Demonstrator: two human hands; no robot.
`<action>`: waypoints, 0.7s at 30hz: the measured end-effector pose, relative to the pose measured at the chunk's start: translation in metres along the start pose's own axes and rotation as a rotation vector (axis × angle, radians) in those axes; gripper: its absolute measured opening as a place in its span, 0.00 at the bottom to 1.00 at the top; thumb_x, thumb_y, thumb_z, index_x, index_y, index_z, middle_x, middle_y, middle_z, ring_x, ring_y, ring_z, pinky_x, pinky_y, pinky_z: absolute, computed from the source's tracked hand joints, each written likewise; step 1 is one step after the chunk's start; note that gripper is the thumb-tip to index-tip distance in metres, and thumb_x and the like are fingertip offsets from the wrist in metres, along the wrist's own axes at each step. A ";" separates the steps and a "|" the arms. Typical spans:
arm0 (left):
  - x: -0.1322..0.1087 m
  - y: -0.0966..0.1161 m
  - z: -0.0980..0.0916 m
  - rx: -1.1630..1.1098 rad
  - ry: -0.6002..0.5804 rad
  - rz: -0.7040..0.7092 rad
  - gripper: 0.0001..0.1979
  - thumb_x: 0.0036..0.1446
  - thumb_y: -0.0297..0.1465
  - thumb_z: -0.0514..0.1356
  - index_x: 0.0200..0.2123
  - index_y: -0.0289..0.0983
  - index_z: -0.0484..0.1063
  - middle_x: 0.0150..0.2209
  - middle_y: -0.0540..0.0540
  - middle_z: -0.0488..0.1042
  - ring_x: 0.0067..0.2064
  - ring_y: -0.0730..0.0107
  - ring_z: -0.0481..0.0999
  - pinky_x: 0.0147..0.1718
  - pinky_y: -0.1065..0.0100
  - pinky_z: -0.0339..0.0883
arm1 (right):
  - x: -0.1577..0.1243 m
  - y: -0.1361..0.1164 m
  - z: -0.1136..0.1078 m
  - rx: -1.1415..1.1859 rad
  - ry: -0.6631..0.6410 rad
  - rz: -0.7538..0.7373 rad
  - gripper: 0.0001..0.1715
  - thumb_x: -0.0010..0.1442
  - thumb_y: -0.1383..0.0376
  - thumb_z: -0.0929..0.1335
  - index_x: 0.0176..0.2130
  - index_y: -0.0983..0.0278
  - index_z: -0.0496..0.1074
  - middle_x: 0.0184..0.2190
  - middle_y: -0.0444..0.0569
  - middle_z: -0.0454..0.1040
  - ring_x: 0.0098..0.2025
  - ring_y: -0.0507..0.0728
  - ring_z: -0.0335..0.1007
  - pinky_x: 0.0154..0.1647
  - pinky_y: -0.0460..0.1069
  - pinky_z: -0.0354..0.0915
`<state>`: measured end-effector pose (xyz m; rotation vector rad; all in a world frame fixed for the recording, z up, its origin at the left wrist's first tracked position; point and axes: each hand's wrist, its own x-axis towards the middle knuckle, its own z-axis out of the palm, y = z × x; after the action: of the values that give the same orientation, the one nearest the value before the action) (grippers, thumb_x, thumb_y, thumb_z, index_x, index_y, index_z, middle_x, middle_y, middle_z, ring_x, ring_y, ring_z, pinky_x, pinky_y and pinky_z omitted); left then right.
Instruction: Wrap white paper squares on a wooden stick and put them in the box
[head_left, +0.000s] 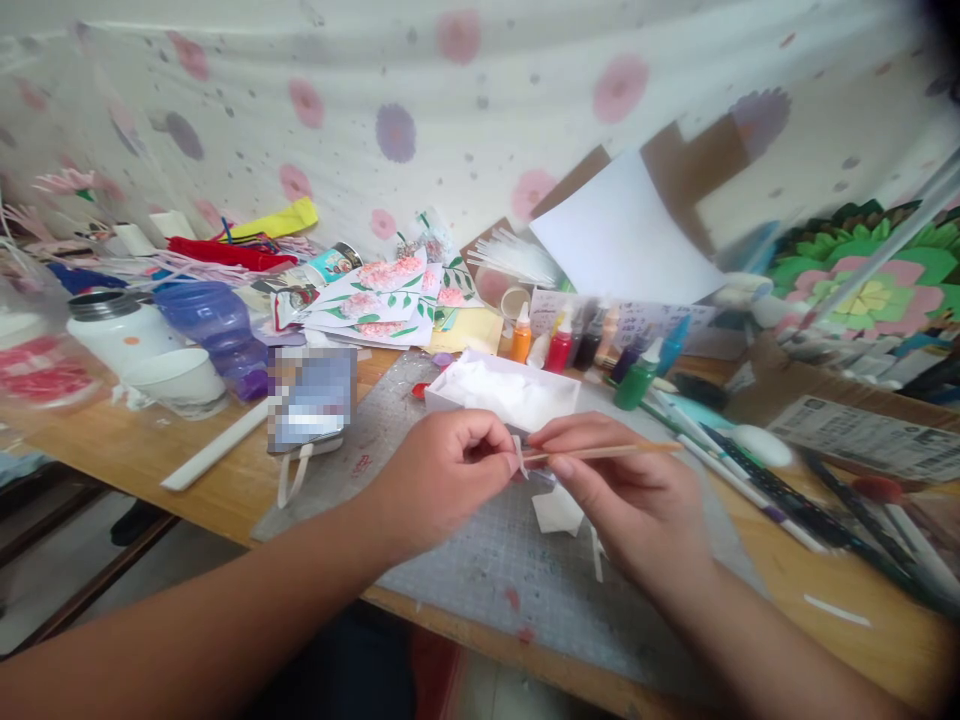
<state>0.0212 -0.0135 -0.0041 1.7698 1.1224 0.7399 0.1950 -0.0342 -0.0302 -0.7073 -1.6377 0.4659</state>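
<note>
My left hand [442,480] is closed in a pinch on a small white paper strip [520,458]. A thin wooden stick [626,452] is gripped between the thumb and fingers of my right hand [645,500]. The stick's left end meets the strip; whether the paper is wound around it I cannot tell. Just behind my hands is a white box [504,392] with soft white material inside. A square piece of white paper [558,510] and a narrow white scrap lie on the grey cutting mat [480,590], partly behind my right hand.
Several paint bottles, one green [640,378], stand behind the box. Brushes and pens [757,490] lie at the right, by a cardboard box [847,420]. To the left are a phone on a stand [311,400], a white cup [176,380] and a blue-purple container [206,325].
</note>
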 end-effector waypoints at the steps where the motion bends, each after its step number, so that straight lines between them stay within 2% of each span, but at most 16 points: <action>1: 0.000 0.000 0.000 -0.001 -0.003 -0.005 0.06 0.53 0.31 0.57 0.25 0.37 0.70 0.25 0.51 0.72 0.30 0.70 0.68 0.31 0.69 0.59 | 0.000 0.000 0.000 -0.002 -0.005 -0.004 0.12 0.56 0.74 0.69 0.35 0.58 0.78 0.30 0.46 0.81 0.36 0.57 0.78 0.39 0.54 0.74; 16: 0.000 -0.002 -0.001 -0.043 -0.021 -0.033 0.06 0.53 0.31 0.58 0.26 0.36 0.70 0.26 0.50 0.72 0.32 0.68 0.70 0.33 0.67 0.61 | 0.000 0.000 -0.002 -0.009 -0.028 -0.029 0.13 0.57 0.76 0.68 0.36 0.58 0.77 0.30 0.46 0.80 0.37 0.56 0.77 0.40 0.54 0.73; 21: 0.001 0.000 -0.001 -0.067 -0.012 -0.031 0.07 0.52 0.32 0.57 0.26 0.36 0.70 0.27 0.49 0.73 0.32 0.67 0.71 0.34 0.66 0.62 | 0.000 -0.001 -0.002 -0.071 -0.050 -0.067 0.12 0.56 0.76 0.69 0.35 0.60 0.77 0.31 0.48 0.80 0.36 0.56 0.77 0.38 0.53 0.74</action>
<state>0.0203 -0.0122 -0.0039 1.6949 1.1026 0.7390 0.1964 -0.0350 -0.0291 -0.6958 -1.7261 0.3812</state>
